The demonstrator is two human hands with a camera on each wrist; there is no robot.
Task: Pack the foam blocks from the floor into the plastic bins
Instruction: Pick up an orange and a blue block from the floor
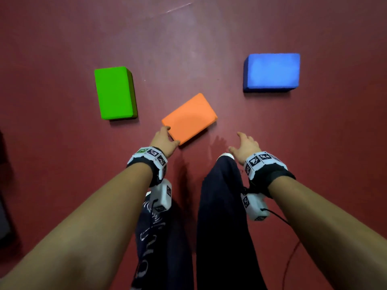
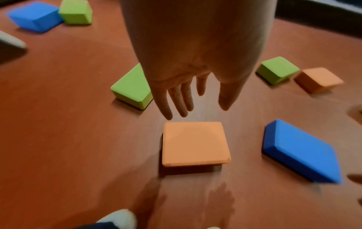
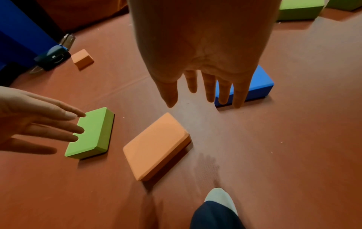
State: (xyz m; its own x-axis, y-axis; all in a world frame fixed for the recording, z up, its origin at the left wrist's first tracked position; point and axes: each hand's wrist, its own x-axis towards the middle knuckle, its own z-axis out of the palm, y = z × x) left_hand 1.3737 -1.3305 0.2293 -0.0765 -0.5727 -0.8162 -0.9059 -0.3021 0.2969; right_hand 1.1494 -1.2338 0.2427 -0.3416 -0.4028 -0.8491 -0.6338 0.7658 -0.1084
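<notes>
Three foam blocks lie flat on the red floor: a green block (image 1: 114, 93) at left, an orange block (image 1: 189, 118) in the middle and a blue block (image 1: 272, 71) at right. My left hand (image 1: 165, 139) hovers at the orange block's near-left corner with straight fingers. In the left wrist view the left hand (image 2: 195, 108) hangs above the orange block (image 2: 195, 144) without touching it. My right hand (image 1: 245, 145) is spread and empty, to the right of the orange block. In the right wrist view the right hand (image 3: 203, 103) is above the floor between the orange block (image 3: 156, 147) and the blue block (image 3: 260, 83).
More blocks lie farther off: a green block (image 2: 277, 70), an orange block (image 2: 318, 79), a blue block (image 2: 35, 16) and a small orange block (image 3: 82, 58). A dark device (image 3: 53, 56) sits by a blue structure (image 3: 19, 31). My dark trousers and white shoe (image 1: 226, 155) are below the hands.
</notes>
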